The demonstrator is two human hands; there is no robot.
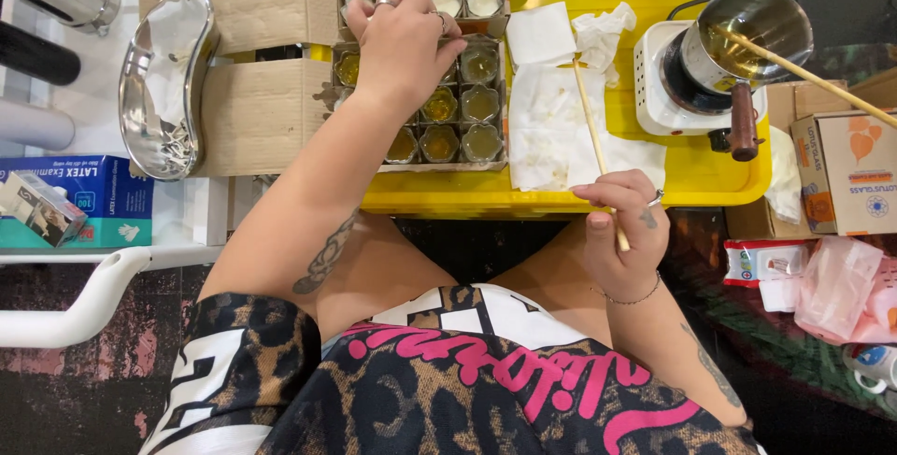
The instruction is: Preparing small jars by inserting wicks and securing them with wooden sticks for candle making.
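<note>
My left hand [402, 39] reaches into a cardboard box [257, 109] of several small glass cups [460, 105] filled with yellow-green or white wax, its fingers curled over a cup in the middle rows. My right hand [624, 231] is shut on a thin wooden stick [590, 119] that points away across white paper towels [551, 128]. Both rest over a yellow tray [691, 175] on my lap side of the bench.
A small white hot plate [665, 91] carries a steel pot [747, 30] with yellow liquid and a second wooden stick [804, 70]. A steel kidney dish [168, 81] lies left. Glove box [79, 198] at left, cardboard boxes [846, 170] and plastic bags [836, 287] at right.
</note>
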